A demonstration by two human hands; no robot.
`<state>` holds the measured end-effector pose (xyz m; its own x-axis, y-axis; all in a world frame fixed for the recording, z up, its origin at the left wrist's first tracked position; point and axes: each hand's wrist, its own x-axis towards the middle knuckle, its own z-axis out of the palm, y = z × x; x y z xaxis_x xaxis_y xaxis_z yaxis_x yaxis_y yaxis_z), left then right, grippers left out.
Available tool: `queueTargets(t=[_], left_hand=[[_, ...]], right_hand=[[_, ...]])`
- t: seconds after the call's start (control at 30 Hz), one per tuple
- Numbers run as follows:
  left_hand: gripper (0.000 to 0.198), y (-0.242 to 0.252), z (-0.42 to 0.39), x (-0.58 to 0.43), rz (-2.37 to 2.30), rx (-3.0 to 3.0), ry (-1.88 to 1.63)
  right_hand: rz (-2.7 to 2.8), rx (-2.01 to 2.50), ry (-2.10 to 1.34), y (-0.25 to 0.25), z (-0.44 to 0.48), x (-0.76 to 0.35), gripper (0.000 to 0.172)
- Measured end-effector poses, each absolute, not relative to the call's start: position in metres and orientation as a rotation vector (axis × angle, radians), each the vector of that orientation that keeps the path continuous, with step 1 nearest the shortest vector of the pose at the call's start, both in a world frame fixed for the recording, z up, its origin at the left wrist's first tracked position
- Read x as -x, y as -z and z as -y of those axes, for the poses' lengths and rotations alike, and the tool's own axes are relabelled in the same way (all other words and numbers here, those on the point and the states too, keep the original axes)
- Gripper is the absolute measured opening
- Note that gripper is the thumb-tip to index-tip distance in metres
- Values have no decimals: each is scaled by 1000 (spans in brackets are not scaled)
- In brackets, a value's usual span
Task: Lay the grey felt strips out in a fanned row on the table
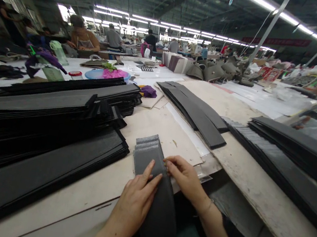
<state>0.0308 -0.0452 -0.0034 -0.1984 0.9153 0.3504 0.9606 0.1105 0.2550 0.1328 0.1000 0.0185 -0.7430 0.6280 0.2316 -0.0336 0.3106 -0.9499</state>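
1. Along the left of the table (79, 198) lie long stacks of black strips (39, 114), their ends pointing toward a blue basin (107, 75) heaped with pink material further off. They are well apart from both hands.

2. The left hand (134, 200) lies against the left side of a bundle of grey strips (159, 216). Its fingers (149, 184) are pressed together and laid flat on the face. Whether its grip closes around the bundle, I cannot tell, because the thumb is hard to make out.

3. The bundle itself sits between the hands. Its far end rests on the table with the strip ends staggered in steps, and its near end droops over the table edge toward the person's lap.

4. The right hand (184, 178) comes in from the other side, and the grip is pinching the bundle's right edge with the fingertips (167, 162).

5. Beyond the hands, a stack of dark strips (192, 114) lies across the table, well ahead of them.

6. At the right sits another long stack of dark strips (291, 166), not touched by either hand.

7. Judging by the hold, the work in hand is handling this small bundle, and the staggered far ends look like what the next move must deal with.
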Motion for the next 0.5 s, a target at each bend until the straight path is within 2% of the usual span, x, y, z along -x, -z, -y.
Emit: queueTargets(t=[0.13,0.3,0.5], left_hand=[[45,4,46,-30,2264,1922,649],[44,2,45,-31,2282,1941,645],[33,-6,45,-36,2316,1977,764]], right_hand=[[2180,417,-1458,-7,-88,-118,16],[2178,494,-1333,-2,-93,-116,19],[2308,388,-924,2,-108,-112,13]])
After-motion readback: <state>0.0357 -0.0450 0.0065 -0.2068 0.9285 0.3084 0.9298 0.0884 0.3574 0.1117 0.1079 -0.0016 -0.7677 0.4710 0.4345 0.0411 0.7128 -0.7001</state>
